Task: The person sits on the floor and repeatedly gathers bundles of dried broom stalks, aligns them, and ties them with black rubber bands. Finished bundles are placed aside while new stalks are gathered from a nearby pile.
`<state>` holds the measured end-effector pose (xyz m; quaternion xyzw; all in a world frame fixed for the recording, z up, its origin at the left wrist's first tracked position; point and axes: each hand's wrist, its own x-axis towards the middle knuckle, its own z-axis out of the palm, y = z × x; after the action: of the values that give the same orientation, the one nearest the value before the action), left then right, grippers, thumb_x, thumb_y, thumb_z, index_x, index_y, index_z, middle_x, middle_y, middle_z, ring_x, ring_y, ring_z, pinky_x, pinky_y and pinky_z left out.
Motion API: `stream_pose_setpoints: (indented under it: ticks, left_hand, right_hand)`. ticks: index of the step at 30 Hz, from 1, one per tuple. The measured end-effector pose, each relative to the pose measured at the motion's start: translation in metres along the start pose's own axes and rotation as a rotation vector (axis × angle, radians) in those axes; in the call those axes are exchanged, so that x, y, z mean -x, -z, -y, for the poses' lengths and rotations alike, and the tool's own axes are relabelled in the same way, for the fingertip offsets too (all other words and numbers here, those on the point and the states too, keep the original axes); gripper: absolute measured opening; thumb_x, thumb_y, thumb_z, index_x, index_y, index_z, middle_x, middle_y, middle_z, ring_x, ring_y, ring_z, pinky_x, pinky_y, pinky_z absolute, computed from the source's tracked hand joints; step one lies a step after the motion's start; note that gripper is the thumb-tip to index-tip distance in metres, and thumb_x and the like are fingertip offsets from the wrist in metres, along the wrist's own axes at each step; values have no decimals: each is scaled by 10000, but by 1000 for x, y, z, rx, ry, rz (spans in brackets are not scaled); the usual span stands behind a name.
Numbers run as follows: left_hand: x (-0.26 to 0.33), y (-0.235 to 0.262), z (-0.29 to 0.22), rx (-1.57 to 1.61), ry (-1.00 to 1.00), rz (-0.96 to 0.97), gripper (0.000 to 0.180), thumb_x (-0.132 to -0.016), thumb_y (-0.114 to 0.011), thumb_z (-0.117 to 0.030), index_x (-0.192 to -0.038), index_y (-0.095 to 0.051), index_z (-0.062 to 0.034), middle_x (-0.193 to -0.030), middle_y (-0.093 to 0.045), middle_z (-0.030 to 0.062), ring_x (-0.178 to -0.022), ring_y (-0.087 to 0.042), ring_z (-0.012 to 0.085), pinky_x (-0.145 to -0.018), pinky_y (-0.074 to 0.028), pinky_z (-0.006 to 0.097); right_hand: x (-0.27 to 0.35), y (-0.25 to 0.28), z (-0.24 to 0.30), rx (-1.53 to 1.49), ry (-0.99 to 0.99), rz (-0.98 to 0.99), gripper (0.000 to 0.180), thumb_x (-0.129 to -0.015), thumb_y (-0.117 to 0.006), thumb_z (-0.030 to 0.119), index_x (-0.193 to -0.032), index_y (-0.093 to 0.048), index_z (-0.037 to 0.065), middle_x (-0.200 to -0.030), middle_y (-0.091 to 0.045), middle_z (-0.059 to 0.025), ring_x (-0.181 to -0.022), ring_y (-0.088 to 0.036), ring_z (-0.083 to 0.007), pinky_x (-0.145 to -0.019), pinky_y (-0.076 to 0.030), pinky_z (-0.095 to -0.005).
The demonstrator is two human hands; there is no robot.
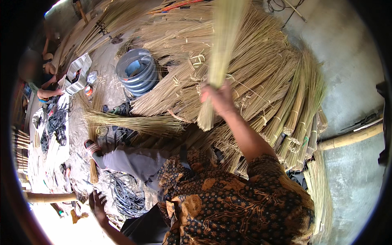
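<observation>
My right hand is closed round a bundle of thin dry stalks, near its lower end. The bundle stands upright in the view, and its upper part is smeared by motion. Behind it lies a large heap of tied stalk bundles. My left hand is low at the left, fingers apart and holding nothing. Close by it are a bamboo pole and a tangle of dark flat strips. Another loose bunch of stalks lies across the floor beyond my leg.
A grey ribbed bucket stands left of the heap. Farther left, a person sits beside a white crate. A bare concrete wall rises at the right, with a bamboo pole along it.
</observation>
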<state>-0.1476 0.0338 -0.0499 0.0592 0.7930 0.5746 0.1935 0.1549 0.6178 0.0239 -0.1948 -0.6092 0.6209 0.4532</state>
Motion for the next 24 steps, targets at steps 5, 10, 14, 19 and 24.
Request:
stream_pose_setpoints:
  ticks: [5, 10, 14, 19, 24]
  left_hand:
    - [10, -127, -113, 260, -328, 270, 794, -1000, -656, -570, -1535, -449, -22, -1426, -600, 155, -1269, -610, 288, -1043, -497, 411]
    - [5, -155, -161, 859, -371, 155, 727, -996, -701, -471, -1528, -448, -46, -1266, -610, 108, -1118, -609, 216, -979, -505, 405]
    - [12, -118, -144, 1006, -326, -120, 316, -1076, -619, -248, -1330, -611, -60, -828, -522, -25, -706, -509, 95, -696, -494, 287]
    - [37, -104, -143, 942, -373, -292, 225, -1062, -634, -250, -1173, -599, -57, -753, -453, -32, -648, -458, 79, -622, -439, 272]
    - [64, -106, -156, 565, -229, -412, 427, -1048, -650, -309, -1325, -566, 6, -1001, -648, 38, -893, -621, 145, -819, -525, 325]
  right_hand:
    - [47, -144, -34, 79, 159, 643, 429, -833, -736, 92, -1204, -531, 27, -881, -638, -84, -591, -628, -193, -508, -577, -352]
    - [116, -211, -38, 397, 195, 1018, 448, -829, -757, 193, -1130, -500, -19, -843, -628, -164, -766, -702, -347, -713, -595, -470]
    - [132, -226, -44, 440, 27, 1249, 516, -809, -779, 262, -1131, -482, -11, -825, -636, -198, -742, -691, -390, -682, -552, -497]
    - [139, -270, -32, 374, 58, 1397, 493, -825, -753, 270, -1125, -511, -39, -751, -669, -231, -703, -714, -403, -666, -569, -512]
    - [150, -332, -17, 21, -12, 1343, 361, -847, -746, 157, -1107, -576, -27, -878, -710, -224, -839, -752, -335, -719, -587, -423]
